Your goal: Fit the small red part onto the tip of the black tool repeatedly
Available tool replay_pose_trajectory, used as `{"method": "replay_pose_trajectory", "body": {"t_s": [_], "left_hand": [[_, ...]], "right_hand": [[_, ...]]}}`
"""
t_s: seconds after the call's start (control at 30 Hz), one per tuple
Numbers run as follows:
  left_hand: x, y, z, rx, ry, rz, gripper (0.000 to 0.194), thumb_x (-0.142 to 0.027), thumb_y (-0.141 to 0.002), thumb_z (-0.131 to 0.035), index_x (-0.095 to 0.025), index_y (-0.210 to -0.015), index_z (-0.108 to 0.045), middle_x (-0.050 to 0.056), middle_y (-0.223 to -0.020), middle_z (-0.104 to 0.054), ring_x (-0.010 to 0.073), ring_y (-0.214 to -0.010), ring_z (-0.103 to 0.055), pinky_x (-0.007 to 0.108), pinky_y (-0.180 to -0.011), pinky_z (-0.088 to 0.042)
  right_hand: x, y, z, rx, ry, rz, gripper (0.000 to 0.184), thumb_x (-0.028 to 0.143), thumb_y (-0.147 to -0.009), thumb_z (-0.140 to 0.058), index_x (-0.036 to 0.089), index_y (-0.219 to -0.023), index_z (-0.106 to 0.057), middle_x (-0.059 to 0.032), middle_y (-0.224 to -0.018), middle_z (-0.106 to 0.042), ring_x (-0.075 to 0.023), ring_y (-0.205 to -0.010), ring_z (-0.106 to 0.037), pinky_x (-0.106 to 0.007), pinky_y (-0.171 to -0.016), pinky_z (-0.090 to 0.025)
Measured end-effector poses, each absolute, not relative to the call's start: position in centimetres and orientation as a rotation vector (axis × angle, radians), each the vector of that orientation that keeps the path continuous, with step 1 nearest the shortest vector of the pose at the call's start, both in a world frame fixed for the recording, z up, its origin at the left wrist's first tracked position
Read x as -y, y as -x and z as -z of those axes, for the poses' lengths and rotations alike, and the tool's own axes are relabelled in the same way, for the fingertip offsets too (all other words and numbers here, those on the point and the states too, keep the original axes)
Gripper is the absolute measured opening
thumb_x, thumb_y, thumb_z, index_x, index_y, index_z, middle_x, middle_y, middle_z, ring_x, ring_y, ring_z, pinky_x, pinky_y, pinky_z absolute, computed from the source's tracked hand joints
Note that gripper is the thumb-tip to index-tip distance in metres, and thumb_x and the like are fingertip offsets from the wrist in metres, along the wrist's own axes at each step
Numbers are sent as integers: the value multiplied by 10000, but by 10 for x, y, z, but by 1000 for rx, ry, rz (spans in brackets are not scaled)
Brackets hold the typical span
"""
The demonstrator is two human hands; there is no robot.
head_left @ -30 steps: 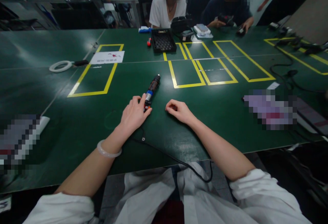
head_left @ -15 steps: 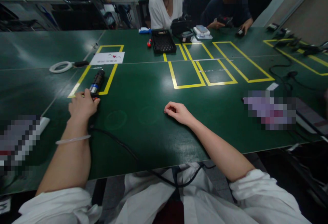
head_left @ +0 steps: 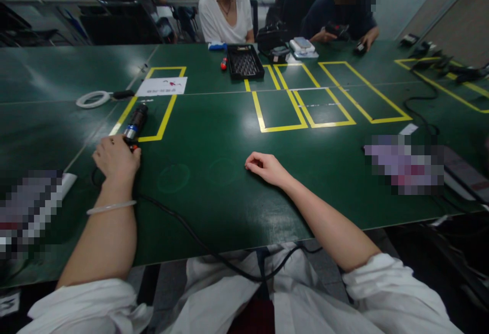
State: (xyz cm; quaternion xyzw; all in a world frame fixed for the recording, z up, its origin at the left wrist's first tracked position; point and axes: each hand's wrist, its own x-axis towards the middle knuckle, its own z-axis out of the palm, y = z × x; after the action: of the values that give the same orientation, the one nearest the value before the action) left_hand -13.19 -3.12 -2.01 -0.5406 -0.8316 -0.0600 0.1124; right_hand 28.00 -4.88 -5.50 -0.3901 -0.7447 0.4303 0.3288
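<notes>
My left hand (head_left: 117, 160) is closed round the rear of an electric screwdriver (head_left: 134, 122), a black cylinder with a blue band and a bit of red by my thumb. Its front end points away from me, over the yellow-taped rectangle at the left, and my palm hides the rest. A black cord (head_left: 179, 218) runs from near my left wrist across the table and over its front edge. My right hand (head_left: 267, 167) rests on the green table (head_left: 221, 212) with its fingers loosely curled together, and nothing shows in them.
A white card (head_left: 162, 86) and a coiled white cable (head_left: 92, 99) lie beyond my left hand. At the back stands a black tray (head_left: 245, 64) beside a small red item (head_left: 223, 63). Two people sit across the table. Pixelated objects lie at both sides.
My left hand and the electric screwdriver have shifted a little to the left. My right hand has stayed put. The person in white opposite has moved left.
</notes>
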Motion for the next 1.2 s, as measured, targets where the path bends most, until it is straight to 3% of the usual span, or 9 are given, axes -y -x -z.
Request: {"method": "replay_pose_trajectory", "body": {"t_s": [0.2,0.43,0.67,0.8,0.97,1.2], "left_hand": [[20,143,25,2503,1551,193,487,-390,-864,-593,-70,-1227,-537,191,-1291,-486,297,-1084,-495,423,-922,-421],[18,145,27,2538,1505,199,431,-356,-882,-567,-58,-1193,-570,159,-1151,-530,254,-945,-500,367,-821,-429],[17,138,25,2597,1405,282,366,-288,-915,-493,-66,-1190,-590,156,-1147,-560,247,-922,-507,391,-842,-435],[19,131,21,2440,1429,502,360,-263,-929,-460,-89,-1224,-574,144,-1177,-584,252,-993,-528,411,-926,-423],[21,86,17,2313,1986,916,381,-359,-938,-490,-115,-1192,-636,89,-1073,-680,187,-943,-599,324,-919,-452],[42,-33,15,2416,2970,1322,448,-457,-814,-657,-143,-1134,-653,93,-996,-706,201,-886,-648,316,-789,-488]], "right_hand": [[47,-280,59,1940,998,-1127,142,269,-875,-567,153,-844,-643,-12,-762,-654,-125,-687,-565,-237,-667,-416],[48,-280,57,1940,995,-1134,146,269,-875,-569,147,-848,-645,-12,-758,-650,-121,-673,-556,-238,-665,-413],[48,-280,57,1944,995,-1128,138,262,-875,-569,151,-848,-646,-11,-758,-656,-122,-679,-560,-237,-664,-413],[48,-280,57,1944,994,-1132,143,262,-876,-568,148,-849,-648,-16,-764,-661,-127,-686,-567,-240,-663,-414],[48,-279,57,1960,1003,-1119,140,260,-877,-570,150,-857,-654,-8,-751,-650,-122,-672,-554,-238,-654,-405],[47,-279,58,1915,971,-1172,124,273,-874,-581,161,-905,-627,-5,-778,-646,-119,-683,-561,-248,-666,-427]]}}
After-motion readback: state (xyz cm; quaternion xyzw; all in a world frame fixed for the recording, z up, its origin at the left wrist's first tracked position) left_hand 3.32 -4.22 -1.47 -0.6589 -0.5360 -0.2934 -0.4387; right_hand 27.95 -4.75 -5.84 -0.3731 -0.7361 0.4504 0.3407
